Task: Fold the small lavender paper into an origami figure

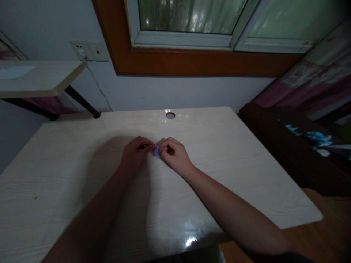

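A small purple piece, thin and folded like paper or cloth, is held between my two hands over the desk; its exact kind is too small to tell. My left hand pinches its left side with thumb and forefinger. From the other side, the fingertips of my right hand are closed on its right edge. Both forearms reach in from the bottom of the view, and my fingers hide part of the piece.
The pale wood-grain desk has a round cable hole near its back edge. A raised shelf on black legs stands at the left. A white cable hangs from the wall socket. Dark furniture lies to the right.
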`<move>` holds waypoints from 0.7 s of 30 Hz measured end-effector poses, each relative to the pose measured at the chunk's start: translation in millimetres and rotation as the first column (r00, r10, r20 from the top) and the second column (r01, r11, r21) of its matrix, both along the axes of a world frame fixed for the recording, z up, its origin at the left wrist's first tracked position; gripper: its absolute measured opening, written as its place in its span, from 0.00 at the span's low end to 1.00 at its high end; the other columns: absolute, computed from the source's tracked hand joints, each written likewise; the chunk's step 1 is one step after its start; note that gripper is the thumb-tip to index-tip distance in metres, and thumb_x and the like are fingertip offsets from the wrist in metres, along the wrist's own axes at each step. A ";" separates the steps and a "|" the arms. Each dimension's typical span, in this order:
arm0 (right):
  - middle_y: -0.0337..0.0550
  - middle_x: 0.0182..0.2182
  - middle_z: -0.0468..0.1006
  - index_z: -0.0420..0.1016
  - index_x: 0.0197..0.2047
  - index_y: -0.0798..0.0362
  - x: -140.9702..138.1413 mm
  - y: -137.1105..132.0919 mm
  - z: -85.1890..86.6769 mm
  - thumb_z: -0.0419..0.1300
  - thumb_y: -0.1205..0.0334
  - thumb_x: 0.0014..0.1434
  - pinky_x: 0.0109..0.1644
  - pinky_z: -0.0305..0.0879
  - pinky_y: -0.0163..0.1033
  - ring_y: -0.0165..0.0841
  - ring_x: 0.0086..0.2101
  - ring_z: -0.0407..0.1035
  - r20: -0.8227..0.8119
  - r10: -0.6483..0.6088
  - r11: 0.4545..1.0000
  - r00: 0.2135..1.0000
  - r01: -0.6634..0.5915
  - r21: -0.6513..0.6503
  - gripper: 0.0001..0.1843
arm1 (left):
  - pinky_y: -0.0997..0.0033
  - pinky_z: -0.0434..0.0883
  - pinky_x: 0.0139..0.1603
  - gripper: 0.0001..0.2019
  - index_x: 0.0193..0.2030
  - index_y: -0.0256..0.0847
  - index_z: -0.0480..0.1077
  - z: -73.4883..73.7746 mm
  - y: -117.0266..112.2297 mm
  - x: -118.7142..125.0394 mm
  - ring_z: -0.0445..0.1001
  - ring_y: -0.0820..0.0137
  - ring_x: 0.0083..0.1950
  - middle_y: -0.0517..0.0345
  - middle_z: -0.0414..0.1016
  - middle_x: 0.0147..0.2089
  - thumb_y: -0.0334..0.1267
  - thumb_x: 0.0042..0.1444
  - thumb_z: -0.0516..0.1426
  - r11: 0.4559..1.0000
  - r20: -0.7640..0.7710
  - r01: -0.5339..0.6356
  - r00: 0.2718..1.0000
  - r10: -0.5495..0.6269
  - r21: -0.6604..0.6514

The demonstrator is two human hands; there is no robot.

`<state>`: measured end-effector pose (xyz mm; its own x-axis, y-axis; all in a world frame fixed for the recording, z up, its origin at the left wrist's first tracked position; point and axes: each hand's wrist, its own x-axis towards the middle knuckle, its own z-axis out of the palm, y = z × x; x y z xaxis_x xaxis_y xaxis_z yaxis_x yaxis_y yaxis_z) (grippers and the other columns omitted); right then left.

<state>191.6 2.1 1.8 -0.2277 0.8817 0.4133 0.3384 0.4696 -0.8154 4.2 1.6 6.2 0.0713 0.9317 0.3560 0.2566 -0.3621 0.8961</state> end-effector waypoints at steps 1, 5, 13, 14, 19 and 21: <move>0.37 0.28 0.70 0.73 0.30 0.52 0.1 0.1 -0.2 0.59 0.69 0.55 0.32 0.62 0.34 0.29 0.29 0.66 0.002 -0.001 1.000 1.000 0.001 0.002 0.04 | 0.73 0.72 0.39 0.03 0.33 0.42 0.77 0.1 0.0 0.0 0.75 0.71 0.36 0.59 0.77 0.33 0.37 0.54 0.66 1.000 0.000 -0.004 1.000 0.004 -0.002; 0.37 0.28 0.70 0.73 0.30 0.52 0.2 0.4 -0.4 0.59 0.70 0.54 0.31 0.61 0.34 0.29 0.29 0.66 0.006 -0.005 1.000 1.000 0.004 0.013 0.04 | 0.73 0.72 0.38 0.04 0.32 0.42 0.77 -0.4 0.3 0.2 0.74 0.71 0.35 0.59 0.77 0.33 0.38 0.53 0.66 1.000 -0.001 -0.025 1.000 0.025 0.003; 0.37 0.28 0.70 0.72 0.30 0.52 0.1 -2.0 3.3 0.60 0.71 0.54 0.32 0.61 0.34 0.30 0.29 0.66 0.037 -0.028 0.999 0.999 0.027 0.035 0.05 | 0.73 0.71 0.37 0.05 0.33 0.41 0.76 0.8 -0.1 0.5 0.74 0.71 0.34 0.60 0.77 0.32 0.39 0.56 0.64 0.998 -0.072 -0.067 0.995 0.068 0.017; 0.37 0.28 0.70 0.71 0.30 0.52 0.2 -2.3 3.7 0.60 0.71 0.54 0.32 0.61 0.34 0.30 0.29 0.66 0.043 -0.035 0.998 0.998 0.033 0.044 0.05 | 0.73 0.71 0.36 0.04 0.33 0.41 0.76 2.0 -0.5 0.8 0.74 0.72 0.34 0.59 0.77 0.31 0.38 0.56 0.63 0.997 -0.087 -0.067 0.994 0.069 0.023; 0.37 0.28 0.70 0.70 0.31 0.52 1.2 -3.4 5.6 0.61 0.70 0.55 0.33 0.62 0.34 0.29 0.29 0.66 0.095 -0.043 0.995 0.995 0.034 0.093 0.05 | 0.73 0.72 0.37 0.04 0.34 0.41 0.75 3.2 -1.8 2.3 0.74 0.71 0.34 0.59 0.76 0.33 0.38 0.57 0.63 0.997 -0.128 -0.039 0.991 0.048 0.073; 0.38 0.29 0.70 0.70 0.31 0.51 1.8 -3.8 6.3 0.61 0.69 0.56 0.35 0.62 0.35 0.30 0.30 0.67 0.123 -0.036 0.993 0.992 0.022 0.113 0.04 | 0.72 0.73 0.38 0.03 0.35 0.41 0.76 1.0 -1.8 2.6 0.74 0.71 0.35 0.58 0.76 0.34 0.37 0.57 0.63 0.995 -0.151 -0.007 0.988 0.021 0.098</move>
<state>193.3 -1.7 8.1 -0.2585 0.8386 0.4795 0.4491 0.5438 -0.7090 6.7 -0.2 7.2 0.1186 0.8945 0.4311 0.3923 -0.4410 0.8072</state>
